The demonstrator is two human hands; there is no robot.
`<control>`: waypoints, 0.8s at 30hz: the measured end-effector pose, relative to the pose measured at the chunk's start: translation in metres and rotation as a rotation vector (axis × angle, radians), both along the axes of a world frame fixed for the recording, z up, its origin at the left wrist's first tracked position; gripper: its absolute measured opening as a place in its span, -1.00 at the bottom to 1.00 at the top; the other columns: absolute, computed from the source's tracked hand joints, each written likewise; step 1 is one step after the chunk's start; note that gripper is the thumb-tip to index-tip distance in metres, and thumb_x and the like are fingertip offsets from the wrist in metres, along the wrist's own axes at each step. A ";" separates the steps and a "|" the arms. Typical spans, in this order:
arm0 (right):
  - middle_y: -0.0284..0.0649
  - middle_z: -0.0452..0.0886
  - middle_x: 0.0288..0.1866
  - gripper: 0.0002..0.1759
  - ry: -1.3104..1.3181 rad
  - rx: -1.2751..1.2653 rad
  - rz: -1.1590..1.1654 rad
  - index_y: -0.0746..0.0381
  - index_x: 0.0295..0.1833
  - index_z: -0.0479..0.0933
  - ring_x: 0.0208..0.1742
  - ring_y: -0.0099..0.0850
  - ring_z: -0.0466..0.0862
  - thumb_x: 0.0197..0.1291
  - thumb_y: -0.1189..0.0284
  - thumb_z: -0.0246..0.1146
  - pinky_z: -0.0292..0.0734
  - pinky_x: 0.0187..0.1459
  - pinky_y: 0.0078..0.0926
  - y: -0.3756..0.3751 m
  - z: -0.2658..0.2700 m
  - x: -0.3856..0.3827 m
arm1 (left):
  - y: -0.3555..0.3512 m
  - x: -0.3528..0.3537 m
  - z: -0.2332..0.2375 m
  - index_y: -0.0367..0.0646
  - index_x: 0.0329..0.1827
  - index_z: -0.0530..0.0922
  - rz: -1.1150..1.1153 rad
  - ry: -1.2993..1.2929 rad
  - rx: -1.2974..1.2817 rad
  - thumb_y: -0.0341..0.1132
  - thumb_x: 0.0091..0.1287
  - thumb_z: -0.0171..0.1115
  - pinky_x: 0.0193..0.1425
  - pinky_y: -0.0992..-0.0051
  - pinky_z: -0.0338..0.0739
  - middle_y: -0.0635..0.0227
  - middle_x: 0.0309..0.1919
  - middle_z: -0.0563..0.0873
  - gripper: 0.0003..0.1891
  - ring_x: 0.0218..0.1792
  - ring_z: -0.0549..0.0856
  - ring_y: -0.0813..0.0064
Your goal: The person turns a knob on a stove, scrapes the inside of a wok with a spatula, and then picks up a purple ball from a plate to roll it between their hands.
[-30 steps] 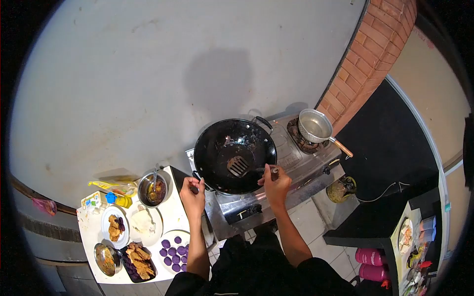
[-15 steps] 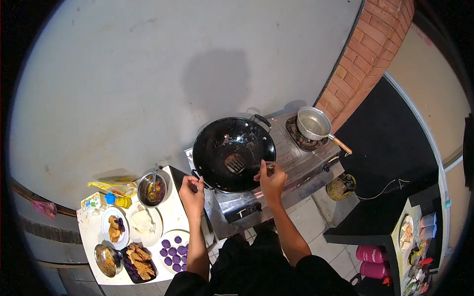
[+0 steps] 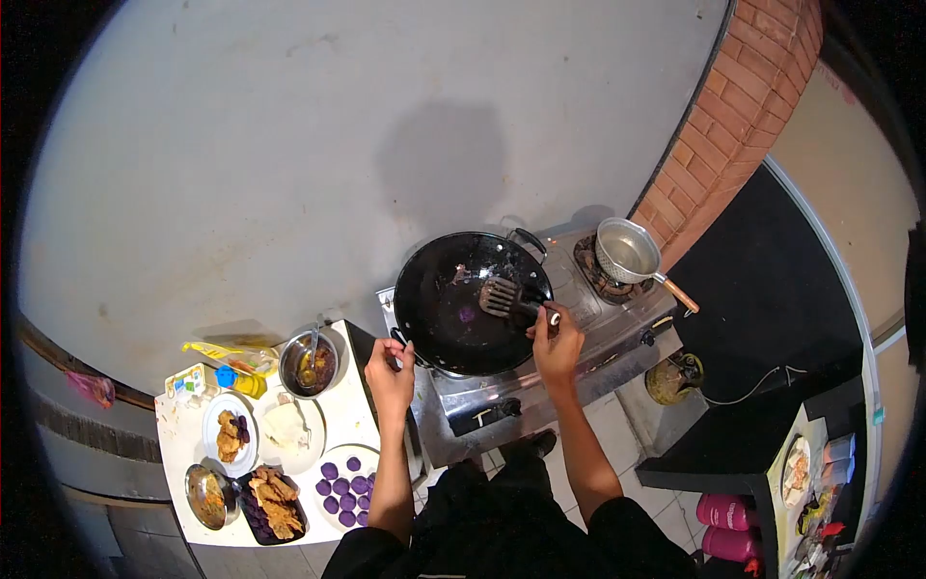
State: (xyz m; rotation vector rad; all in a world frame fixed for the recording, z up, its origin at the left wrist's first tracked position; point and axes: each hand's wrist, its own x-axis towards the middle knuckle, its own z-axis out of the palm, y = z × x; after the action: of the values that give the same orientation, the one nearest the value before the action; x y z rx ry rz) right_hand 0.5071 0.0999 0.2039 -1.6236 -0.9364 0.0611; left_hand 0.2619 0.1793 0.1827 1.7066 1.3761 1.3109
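Observation:
A large black wok (image 3: 453, 338) sits on the left part of a metal gas stove (image 3: 617, 323). My right hand (image 3: 558, 345) is closed around the handle of a slotted spatula (image 3: 500, 297), whose head is over the inside of the wok, above its dark base. A small purple spot shows on the wok's bottom. At the wok's left rim, my left hand (image 3: 391, 378) has its fingers pinched together beside the black side handle (image 3: 399, 337); whether they grip it is hard to make out.
On the left, a white table (image 3: 178, 482) holds purple balls (image 3: 347, 502) on a plate, fried food (image 3: 275, 507), a steel bowl (image 3: 309, 362) and a yellow bottle (image 3: 249, 384). A saucepan (image 3: 627, 253) stands on the right burner. A gas cylinder (image 3: 673, 378) is below.
The spatula head has risen from low in the wok and moved right, tilting up. The view has shifted, so the stove and table appear slightly further right.

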 end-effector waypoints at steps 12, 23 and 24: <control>0.02 0.56 -0.01 -0.67 -0.458 -0.154 0.296 0.37 0.21 0.54 -0.04 -0.03 0.70 0.34 0.67 0.22 0.63 -0.08 -0.33 -0.001 0.028 0.020 | 0.001 0.000 -0.001 -0.26 -0.27 0.55 0.005 0.028 0.020 -0.39 0.29 0.42 -0.41 0.38 0.45 0.24 -0.55 0.65 -0.81 -0.58 0.59 0.36; 0.03 0.53 0.05 -0.57 -0.425 -0.129 0.449 0.38 0.27 0.50 0.04 -0.08 0.73 0.30 0.78 0.11 0.71 0.06 -0.27 -0.009 0.011 0.033 | 0.001 -0.001 0.000 -0.24 -0.28 0.55 0.016 0.029 0.001 -0.38 0.28 0.42 -0.37 0.37 0.49 0.25 -0.54 0.66 -0.82 -0.54 0.65 0.34; 0.03 0.53 0.05 -0.56 -0.430 -0.133 0.451 0.37 0.28 0.50 0.04 -0.08 0.74 0.30 0.78 0.11 0.71 0.07 -0.28 -0.010 0.010 0.034 | 0.001 -0.001 0.000 -0.24 -0.28 0.55 0.016 0.032 0.002 -0.38 0.28 0.42 -0.37 0.37 0.49 0.25 -0.54 0.66 -0.82 -0.54 0.65 0.34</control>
State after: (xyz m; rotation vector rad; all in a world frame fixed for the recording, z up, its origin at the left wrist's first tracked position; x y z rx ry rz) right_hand 0.5410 0.0901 0.2137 -1.5449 -1.6507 0.0873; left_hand 0.2612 0.1802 0.1826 1.7288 1.4096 1.2996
